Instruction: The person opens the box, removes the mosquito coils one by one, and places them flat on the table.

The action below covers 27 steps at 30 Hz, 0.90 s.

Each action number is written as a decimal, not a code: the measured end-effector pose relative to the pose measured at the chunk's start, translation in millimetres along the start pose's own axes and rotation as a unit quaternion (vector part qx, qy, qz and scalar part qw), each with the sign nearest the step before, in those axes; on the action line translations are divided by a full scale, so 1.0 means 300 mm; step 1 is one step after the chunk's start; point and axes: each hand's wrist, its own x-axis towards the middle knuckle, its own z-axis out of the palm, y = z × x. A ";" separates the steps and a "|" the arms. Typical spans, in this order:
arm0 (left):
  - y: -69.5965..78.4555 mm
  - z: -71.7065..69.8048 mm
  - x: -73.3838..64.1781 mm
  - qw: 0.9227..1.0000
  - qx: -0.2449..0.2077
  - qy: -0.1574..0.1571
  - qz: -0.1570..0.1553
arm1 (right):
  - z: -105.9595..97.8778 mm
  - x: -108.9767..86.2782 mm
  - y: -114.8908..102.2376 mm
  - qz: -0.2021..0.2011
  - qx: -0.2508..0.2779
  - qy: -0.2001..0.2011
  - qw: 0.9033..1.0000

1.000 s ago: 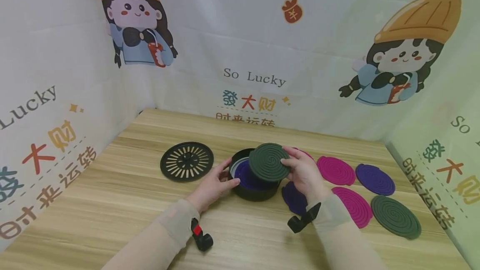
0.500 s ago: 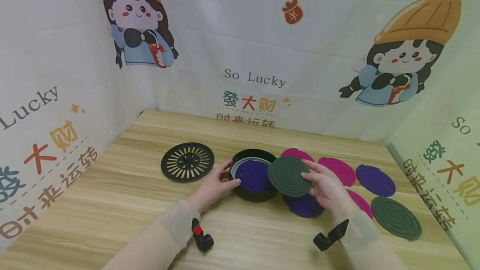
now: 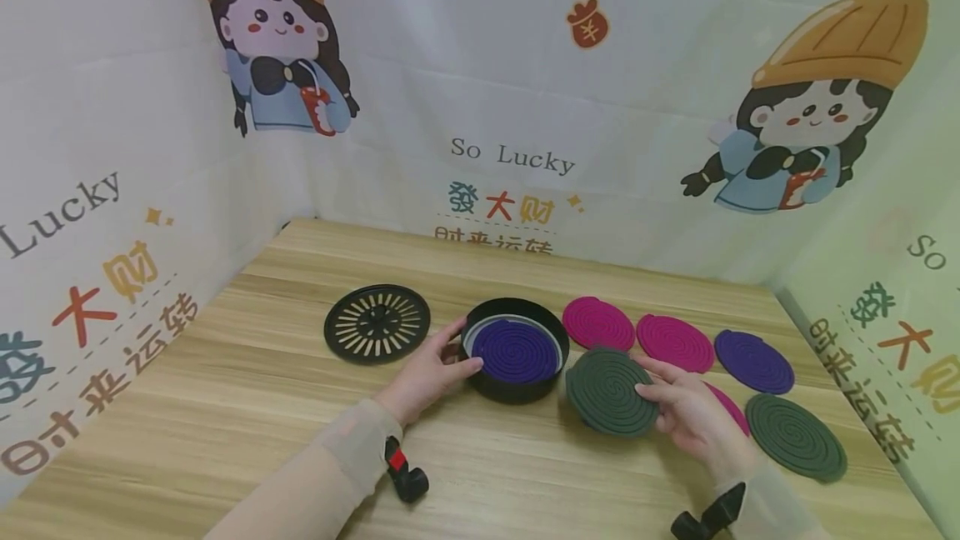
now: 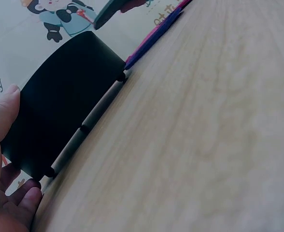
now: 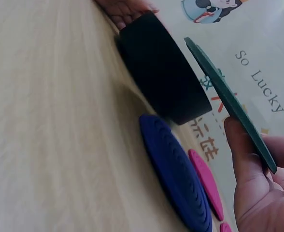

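My left hand (image 3: 431, 373) grips the left side of a round black mosquito coil holder (image 3: 513, 392), thumb at its rim. A purple mosquito coil (image 3: 516, 351) lies inside it. My right hand (image 3: 690, 407) pinches the right edge of a dark green mosquito coil (image 3: 613, 392), just right of the holder. In the right wrist view the green coil (image 5: 224, 92) is held up off the table, tilted between thumb and fingers. Below it another purple coil (image 5: 173, 169) lies on the table; the green one hides it in the head view.
A black slotted lid (image 3: 377, 323) lies left of the holder. To the right are pink coils (image 3: 598, 324) (image 3: 675, 343), a partly covered pink coil (image 3: 729, 408), a purple coil (image 3: 754, 362) and a green coil (image 3: 797, 437). A printed cloth (image 3: 420, 65) hangs behind the wooden table (image 3: 480, 473).
My right hand has carried the green coil from above the holder toward the right and nearer to me, uncovering the purple coil inside. The left hand stays on the holder.
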 end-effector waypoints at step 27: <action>0.001 0.000 -0.003 1.000 0.021 0.018 -0.005 | -0.211 -0.144 0.053 0.086 0.020 -0.231 0.969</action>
